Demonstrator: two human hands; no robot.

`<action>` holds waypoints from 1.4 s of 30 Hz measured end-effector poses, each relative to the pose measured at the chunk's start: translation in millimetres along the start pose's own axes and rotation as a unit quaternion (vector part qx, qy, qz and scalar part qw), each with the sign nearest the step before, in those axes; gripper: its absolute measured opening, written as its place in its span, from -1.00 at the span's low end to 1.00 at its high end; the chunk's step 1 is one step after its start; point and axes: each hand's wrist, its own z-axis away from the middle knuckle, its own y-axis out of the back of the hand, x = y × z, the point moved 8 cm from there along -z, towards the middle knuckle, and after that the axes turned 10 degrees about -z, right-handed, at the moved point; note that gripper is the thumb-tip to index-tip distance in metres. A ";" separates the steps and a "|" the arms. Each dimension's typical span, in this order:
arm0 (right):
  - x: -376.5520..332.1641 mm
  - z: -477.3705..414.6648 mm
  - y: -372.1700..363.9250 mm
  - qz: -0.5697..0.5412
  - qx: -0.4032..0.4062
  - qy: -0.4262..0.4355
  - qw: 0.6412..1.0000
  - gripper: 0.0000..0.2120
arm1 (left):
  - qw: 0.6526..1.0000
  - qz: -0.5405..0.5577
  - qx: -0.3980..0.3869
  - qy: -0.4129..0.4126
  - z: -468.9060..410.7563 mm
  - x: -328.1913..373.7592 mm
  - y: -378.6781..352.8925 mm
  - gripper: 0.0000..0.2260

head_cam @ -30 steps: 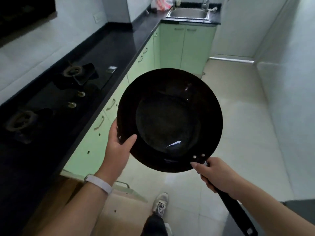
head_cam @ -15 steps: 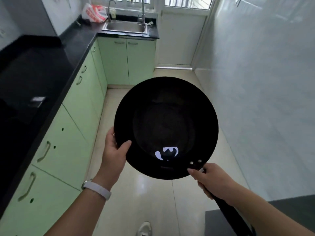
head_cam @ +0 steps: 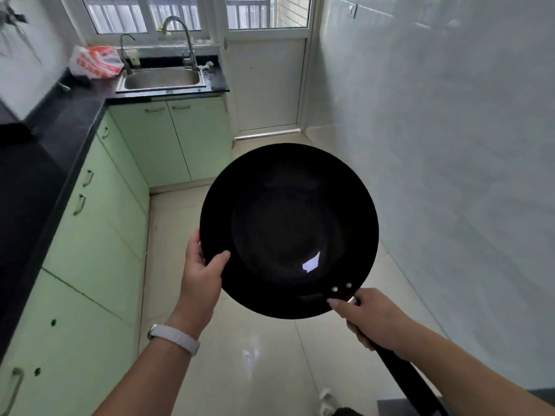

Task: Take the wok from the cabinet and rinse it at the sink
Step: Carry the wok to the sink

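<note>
A round black wok point(head_cam: 288, 226) is held level in front of me over the tiled floor, its inside facing up. My left hand point(head_cam: 201, 270) grips its left rim, thumb on the inside and fingers hidden underneath. My right hand point(head_cam: 371, 318) is curled round the long black handle point(head_cam: 405, 379) just behind the two rivets. The steel sink point(head_cam: 162, 79) with a tall curved tap point(head_cam: 180, 40) sits in the black counter at the far end of the kitchen, below the window.
Pale green cabinets point(head_cam: 99, 235) under a black counter point(head_cam: 45, 151) run along the left. A red and white plastic bag point(head_cam: 96, 63) lies left of the sink. A white door point(head_cam: 265, 85) is at the far end and a tiled wall point(head_cam: 450, 175) on the right.
The view has swung from the stove toward the sink end and come nearer to it. Both hands keep the same hold on the wok.
</note>
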 end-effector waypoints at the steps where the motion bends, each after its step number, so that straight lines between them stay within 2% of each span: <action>1: -0.9 -12.0 6.6 -0.005 -0.003 0.001 1.000 -0.67 | 1.000 -0.006 -0.002 0.001 -11.3 -0.8 -8.1 -0.53; 8: -16.7 -123.0 70.8 -0.019 -0.038 0.024 0.999 -0.64 | 0.999 -0.039 0.019 0.017 -102.9 -3.5 -76.2 -0.49; 16: -72.8 -246.1 174.1 -0.006 -0.058 0.050 0.997 -0.61 | 0.997 -0.064 0.031 0.009 -206.6 47.6 -162.4 -0.47; 20: -110.7 -296.1 199.2 0.003 -0.066 0.080 0.995 -0.62 | 0.997 -0.068 0.046 -0.003 -247.6 70.2 -184.1 -0.46; 28: -173.6 -386.2 188.9 0.021 -0.071 0.092 0.993 -0.58 | 0.995 -0.030 0.092 0.007 -335.5 79.8 -166.1 -0.53; 42: -333.4 -572.4 98.1 0.032 -0.024 0.067 0.997 -0.61 | 0.997 0.018 0.063 0.036 -596.0 72.3 -58.6 -0.53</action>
